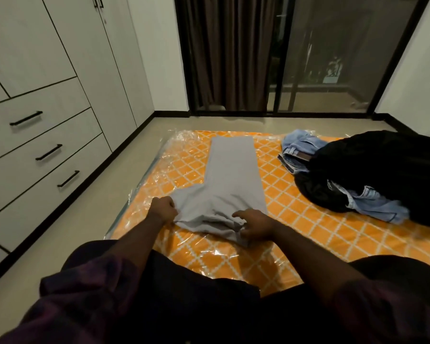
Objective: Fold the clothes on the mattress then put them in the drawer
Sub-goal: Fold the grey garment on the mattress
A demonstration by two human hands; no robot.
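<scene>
A pair of grey trousers lies flat on the orange, diamond-patterned mattress, which is wrapped in clear plastic. The legs lie stacked one on the other and stretch away from the person toward the far edge. The wider waist end is nearest, and both hands are on it. The left hand is closed in a fist on the left corner of the waist, bunching the cloth there. The right hand is at the near right edge, its fingers curled in and pinching a fold of grey fabric, with the forefinger lying across the top. The cloth between the two hands is rumpled.

Well apart from the trousers, on the right side of the mattress, sits a heap of clothes: a black garment on top, with light blue jeans sticking out behind it and more denim in front. Along the left wall stands a white cabinet with three drawers with black handles, all closed.
</scene>
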